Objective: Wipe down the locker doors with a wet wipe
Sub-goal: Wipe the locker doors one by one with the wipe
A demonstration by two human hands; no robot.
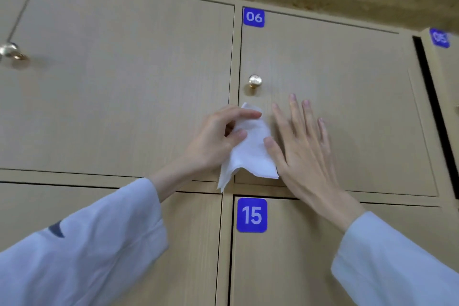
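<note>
A white wet wipe (pixel 250 154) hangs folded at the lower left corner of locker door 06 (pixel 347 97), a pale wood door with a blue number tag. My left hand (pixel 218 136) pinches the wipe's upper part between thumb and fingers. Beside it, my right hand (pixel 303 146) has straight, spread fingers over door 06, and its thumb touches the wipe's right edge. A brass knob (pixel 255 81) sits just above the wipe.
Door 07 (pixel 119 77) lies to the left, with another brass knob (pixel 11 52) at its left edge. Door 15 (pixel 285 256) is below. At the far right, door 05 (pixel 444 62) stands ajar beside a dark gap (pixel 432 102).
</note>
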